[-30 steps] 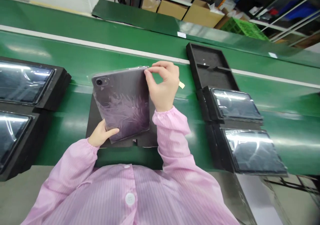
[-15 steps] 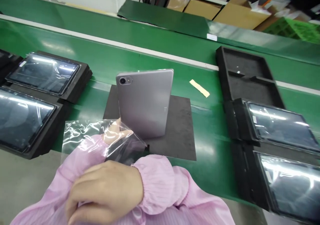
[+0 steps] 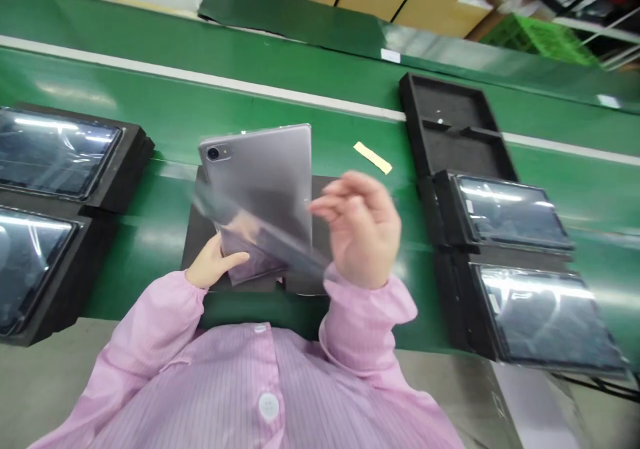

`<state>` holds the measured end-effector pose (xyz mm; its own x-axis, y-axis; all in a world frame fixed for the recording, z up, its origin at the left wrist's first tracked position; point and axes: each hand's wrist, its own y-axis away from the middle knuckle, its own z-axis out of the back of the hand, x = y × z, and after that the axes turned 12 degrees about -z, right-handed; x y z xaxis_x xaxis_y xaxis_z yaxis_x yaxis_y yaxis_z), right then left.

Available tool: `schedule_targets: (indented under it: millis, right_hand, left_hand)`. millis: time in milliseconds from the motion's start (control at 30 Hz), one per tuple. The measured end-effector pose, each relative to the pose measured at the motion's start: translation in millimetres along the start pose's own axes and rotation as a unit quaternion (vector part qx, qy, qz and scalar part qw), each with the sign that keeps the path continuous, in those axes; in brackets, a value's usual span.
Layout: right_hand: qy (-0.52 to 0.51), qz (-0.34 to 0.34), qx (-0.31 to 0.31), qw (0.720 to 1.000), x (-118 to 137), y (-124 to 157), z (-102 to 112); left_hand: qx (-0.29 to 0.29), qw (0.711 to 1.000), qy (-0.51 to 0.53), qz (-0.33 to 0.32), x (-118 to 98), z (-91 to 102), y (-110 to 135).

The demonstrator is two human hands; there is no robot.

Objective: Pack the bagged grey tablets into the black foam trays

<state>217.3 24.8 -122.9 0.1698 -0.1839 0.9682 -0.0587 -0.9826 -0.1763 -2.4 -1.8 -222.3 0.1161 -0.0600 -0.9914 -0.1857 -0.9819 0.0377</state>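
Note:
My left hand grips the lower left corner of a grey tablet, which stands tilted with its back and camera towards me over a black mat on the green belt. A clear film, smeared by motion, stretches across the tablet's lower half towards my right wrist. My right hand hovers to the right of the tablet with loosely curled fingers. It is blurred, so I cannot see whether it grips the film.
A yellowish tape strip lies on the belt. On the right are an empty black foam tray and two trays with film-covered tablets. Two more such trays sit left. Cardboard boxes stand behind.
My right hand pulled the clear film off the tablet, swept it down to the lower left, and has now swung back to the tablet's right. My left hand kept its grip on the tablet.

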Motion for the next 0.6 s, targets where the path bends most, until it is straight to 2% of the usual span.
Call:
schedule_targets:
  millis: [33, 67, 133, 233, 300, 400, 600]
  right_hand:
    - [0.008, -0.005, -0.085, 0.996, -7, -4, 17]
    - [0.016, -0.016, -0.142, 0.99, -15, -5, 30]
    - [0.048, -0.074, -0.172, 0.981, -34, 1, 45]
    - [0.121, -0.191, -0.104, 0.969, -59, 23, 42]
    - [0.173, -0.238, -0.057, 0.954, -68, 37, 32]
    - [0.205, -0.274, -0.052, 0.938, -71, 49, 22]
    - [0.06, -0.323, -0.053, 0.943, -59, 58, 29]
  left_hand:
    - [0.004, 1.0, -0.009, -0.004, 0, 0.3, -1]
    - [0.003, 1.0, -0.017, -0.007, 0, 0.6, -1]
    - [-0.009, 1.0, -0.02, -0.012, 1, 1.4, -1]
    - [-0.024, 1.0, 0.011, 0.004, 8, 3.1, 1]
    - [-0.038, 0.999, 0.029, 0.025, 11, 4.2, 1]
    - [-0.072, 0.997, 0.021, 0.034, 12, 5.4, 1]
    - [-0.105, 0.994, 0.022, 0.008, 0, 0.1, 2]
